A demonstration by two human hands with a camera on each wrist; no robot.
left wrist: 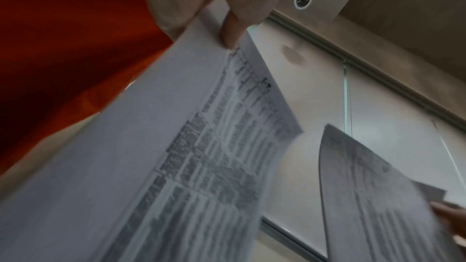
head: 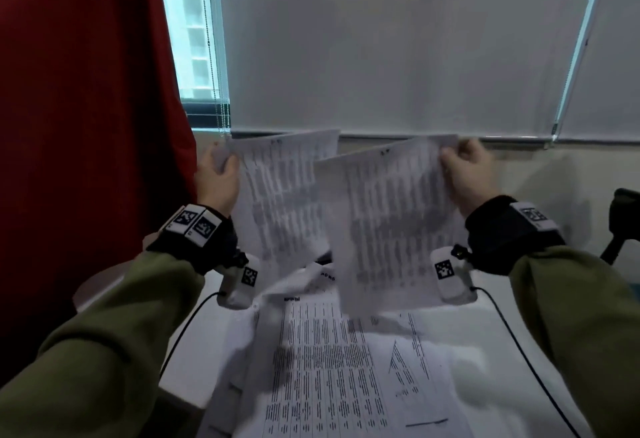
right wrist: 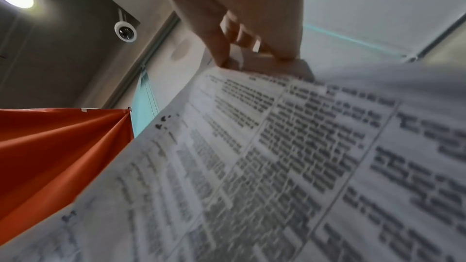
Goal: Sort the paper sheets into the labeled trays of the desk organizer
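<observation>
With the left hand [head: 216, 179] and right hand [head: 465, 171] each pinching a printed sheet [head: 280, 195] aloft above the tabletop [head: 491, 340], read both headings steadily before choosing trays, which are unseen.

The left grip [head: 216, 178] holds one sheet [head: 284, 195] up by its top left corner; the right grip [head: 465, 167] holds a second sheet [head: 391, 226] by its top right corner. The second sheet overlaps in front of the first between the grips. Below both grips, loose sheets [head: 329, 368] lie spread on the counter [head: 502, 344]. A curtain [head: 86, 126] hangs left of the left grip; a blind [head: 398, 39] hangs behind both.
</observation>
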